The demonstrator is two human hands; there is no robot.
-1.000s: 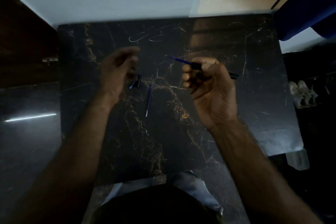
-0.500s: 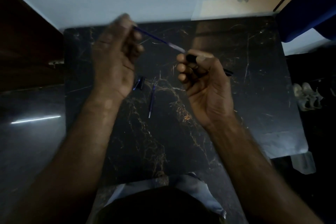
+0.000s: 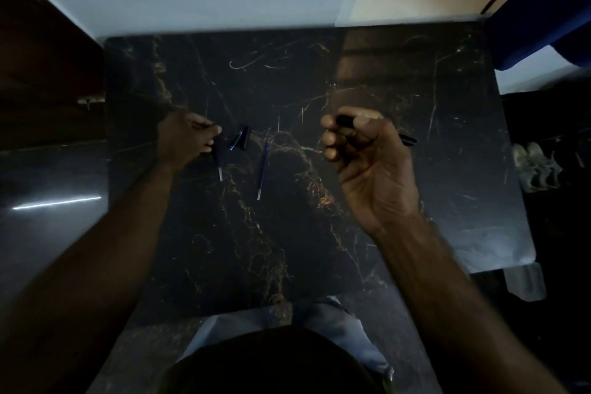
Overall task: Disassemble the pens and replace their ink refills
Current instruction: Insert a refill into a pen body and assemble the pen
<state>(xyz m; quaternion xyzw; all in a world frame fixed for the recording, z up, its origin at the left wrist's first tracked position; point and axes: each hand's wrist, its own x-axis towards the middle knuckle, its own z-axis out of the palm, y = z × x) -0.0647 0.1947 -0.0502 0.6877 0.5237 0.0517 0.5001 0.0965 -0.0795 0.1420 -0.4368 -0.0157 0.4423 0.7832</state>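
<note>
Blue refill [image 3: 263, 169] btwn hands [image 3: 184, 137] [image 3: 367, 157]

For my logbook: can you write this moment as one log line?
left hand: pinches refill | right hand: grips pen barrel | table: spare refill, pen pieces

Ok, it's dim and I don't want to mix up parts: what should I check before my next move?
1. Grip: right hand curled round barrel, ok.
2. Bore: inside of barrel hidden, cannot tell.
3. Free hand: left hand pinches held refill, not ok.
4. Spare: loose refill lies on table, apart from the held one, ok.
5. Bits: small parts lie together beside left hand, ok.
6. Which refill is fresh: cannot tell.
</note>
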